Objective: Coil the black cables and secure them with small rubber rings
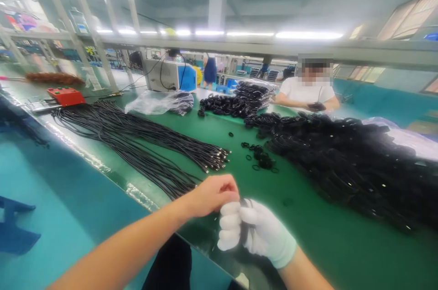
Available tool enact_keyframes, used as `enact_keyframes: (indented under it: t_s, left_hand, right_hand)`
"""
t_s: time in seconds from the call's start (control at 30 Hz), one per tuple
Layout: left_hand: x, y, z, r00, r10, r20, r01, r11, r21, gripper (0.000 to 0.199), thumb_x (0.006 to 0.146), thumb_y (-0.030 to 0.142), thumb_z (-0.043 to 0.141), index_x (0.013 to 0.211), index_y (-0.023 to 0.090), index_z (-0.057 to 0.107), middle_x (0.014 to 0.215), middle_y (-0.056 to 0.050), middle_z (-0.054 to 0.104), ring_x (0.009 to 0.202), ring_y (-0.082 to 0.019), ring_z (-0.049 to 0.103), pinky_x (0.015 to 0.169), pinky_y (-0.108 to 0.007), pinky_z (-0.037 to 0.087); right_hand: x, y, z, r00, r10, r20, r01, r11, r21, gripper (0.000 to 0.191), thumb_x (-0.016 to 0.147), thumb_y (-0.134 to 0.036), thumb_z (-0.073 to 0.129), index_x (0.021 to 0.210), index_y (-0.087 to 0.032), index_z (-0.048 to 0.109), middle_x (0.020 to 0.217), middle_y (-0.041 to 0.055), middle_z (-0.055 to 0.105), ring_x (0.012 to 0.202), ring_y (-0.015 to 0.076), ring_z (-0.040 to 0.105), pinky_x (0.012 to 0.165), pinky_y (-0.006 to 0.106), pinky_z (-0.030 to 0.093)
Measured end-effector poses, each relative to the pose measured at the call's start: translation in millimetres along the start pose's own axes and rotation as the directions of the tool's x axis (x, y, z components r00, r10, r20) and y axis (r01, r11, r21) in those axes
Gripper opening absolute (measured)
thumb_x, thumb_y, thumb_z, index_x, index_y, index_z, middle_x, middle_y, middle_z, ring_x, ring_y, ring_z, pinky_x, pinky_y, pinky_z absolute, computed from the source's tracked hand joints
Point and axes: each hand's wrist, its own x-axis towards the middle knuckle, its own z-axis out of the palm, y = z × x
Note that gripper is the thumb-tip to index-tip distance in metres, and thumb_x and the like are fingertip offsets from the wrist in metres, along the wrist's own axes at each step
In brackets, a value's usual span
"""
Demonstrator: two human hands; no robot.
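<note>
My right hand (pixel 255 228), in a white glove, is wrapped round a black cable coil (pixel 244 230) near the table's front edge. Bare and closed, my left hand (pixel 214 194) meets the top of the coil, its fingertips pinched beside the gloved thumb; what they hold is too small to make out. Just beyond my left hand lie long straight black cables (pixel 147 137) with metal connectors at their near right ends. A large heap of coiled black cables (pixel 342 157) covers the right side of the table.
Small black rings (pixel 263 157) lie on the green table (pixel 219 130). Behind are a clear plastic bag (pixel 153 102), a red box (pixel 66 97) and a blue-white machine (pixel 171 75). A person (pixel 308 91) sits across the table. A blue stool (pixel 17 226) stands at left.
</note>
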Motion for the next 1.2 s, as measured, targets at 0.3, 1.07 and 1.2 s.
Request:
enact_keyframes:
  t_s: [0.3, 1.07, 1.2]
  left_hand:
    - [-15.5, -21.8, 28.7, 0.988, 0.076, -0.133, -0.098, 0.982, -0.163, 0.013, 0.085, 0.020, 0.049, 0.098, 0.018, 0.052, 0.086, 0.000, 0.057, 0.075, -0.011, 0.052, 0.068, -0.023, 0.042]
    - [-18.5, -20.1, 48.7, 0.888, 0.349, -0.301, -0.318, 0.936, 0.147, 0.031, 0.073, -0.003, 0.047, 0.094, 0.017, 0.060, 0.088, -0.002, 0.060, 0.075, -0.011, 0.057, 0.066, -0.020, 0.047]
    - [-22.5, -6.4, 41.3, 0.883, 0.447, -0.145, -0.408, 0.883, 0.233, 0.034, 0.080, 0.001, 0.043, 0.103, 0.015, 0.064, 0.094, -0.007, 0.062, 0.085, -0.014, 0.059, 0.077, -0.023, 0.049]
  right_hand:
    - [-5.8, -17.0, 6.5, 0.997, -0.075, -0.007, 0.071, 0.963, -0.261, 0.025, 0.077, -0.027, 0.058, 0.086, -0.006, 0.067, 0.064, 0.0139, 0.070, 0.075, 0.0262, 0.068, 0.072, 0.041, 0.051]
    - [-16.5, -20.2, 14.1, 0.995, 0.095, 0.029, -0.073, 0.893, -0.444, 0.031, 0.078, -0.034, 0.058, 0.079, -0.006, 0.069, 0.065, 0.0096, 0.068, 0.051, 0.0148, 0.057, 0.058, 0.029, 0.049]
    - [-20.7, -24.4, 21.9, 0.994, 0.106, -0.010, -0.095, 0.841, -0.532, 0.036, 0.074, -0.044, 0.062, 0.075, -0.008, 0.070, 0.062, 0.0073, 0.066, 0.060, 0.0180, 0.060, 0.063, 0.031, 0.050]
